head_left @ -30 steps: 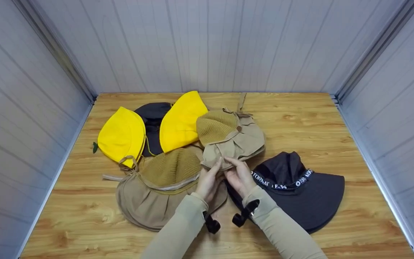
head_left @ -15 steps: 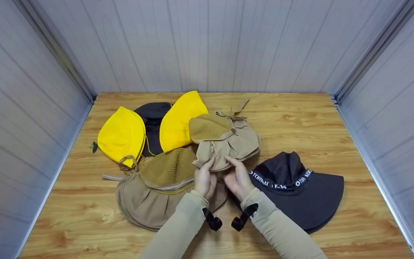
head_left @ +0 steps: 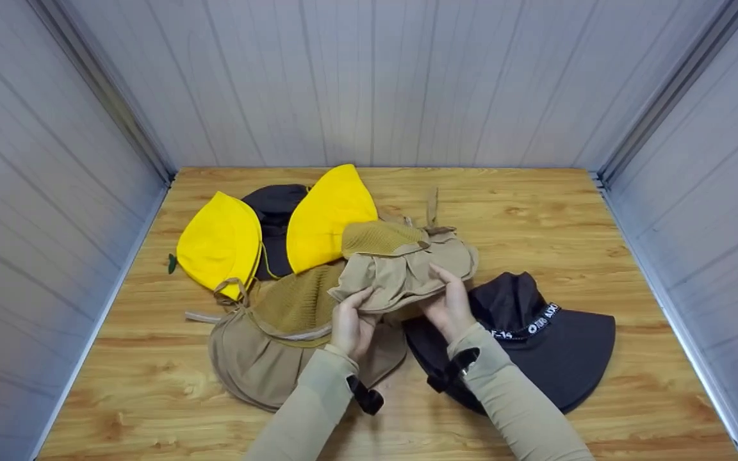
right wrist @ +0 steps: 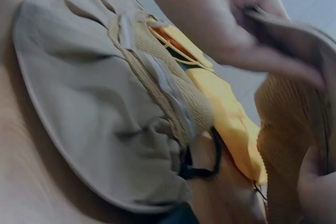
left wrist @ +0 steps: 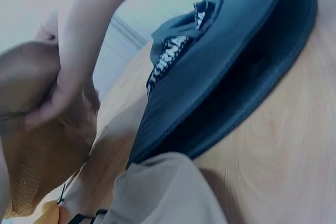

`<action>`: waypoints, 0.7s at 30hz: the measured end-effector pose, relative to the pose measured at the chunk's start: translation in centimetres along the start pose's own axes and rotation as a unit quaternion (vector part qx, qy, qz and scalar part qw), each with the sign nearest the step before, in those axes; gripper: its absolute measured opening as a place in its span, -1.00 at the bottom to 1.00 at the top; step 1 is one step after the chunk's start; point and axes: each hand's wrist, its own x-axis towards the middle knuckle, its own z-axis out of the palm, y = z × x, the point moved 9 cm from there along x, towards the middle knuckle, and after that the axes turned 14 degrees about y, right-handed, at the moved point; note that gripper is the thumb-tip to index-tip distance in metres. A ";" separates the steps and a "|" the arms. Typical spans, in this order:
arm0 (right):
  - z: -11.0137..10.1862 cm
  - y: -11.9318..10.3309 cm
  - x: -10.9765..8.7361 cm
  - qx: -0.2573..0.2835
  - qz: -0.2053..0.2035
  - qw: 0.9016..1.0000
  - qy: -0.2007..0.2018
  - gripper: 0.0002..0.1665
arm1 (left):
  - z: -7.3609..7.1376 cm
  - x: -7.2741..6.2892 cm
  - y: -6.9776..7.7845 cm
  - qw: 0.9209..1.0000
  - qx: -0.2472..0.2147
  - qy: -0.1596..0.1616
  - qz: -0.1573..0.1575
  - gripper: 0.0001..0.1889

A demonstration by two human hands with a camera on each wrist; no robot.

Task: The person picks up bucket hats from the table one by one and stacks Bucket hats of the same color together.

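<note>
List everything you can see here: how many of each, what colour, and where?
Table: one, wood-brown, beneath everything
Walls: three, greyish white, left, back and right
Held hat: one, beige with mustard crown, gripped, centre
Black hat: one, black with white lettering, right
Tan hat: one, tan with mustard crown, left of the black hat
Yellow pieces: two, yellow, back left
Dark piece: one, blackish, between the yellow pieces; separate hat or lining unclear
Leaf-like tab: one, green, beside the leftmost yellow piece
Sleeves: two, pale beige, front
Wrist bands: two, black, over the sleeves
Left hand: one, bare, at the held hat's brim
Right hand: one, bare, at the same brim
</note>
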 end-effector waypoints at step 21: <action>0.4 -0.9 -1.1 0.052 -0.028 0.997 -0.040 -0.22 | 0.5 -0.4 1.3 0.995 -0.090 -0.033 -0.002 -0.72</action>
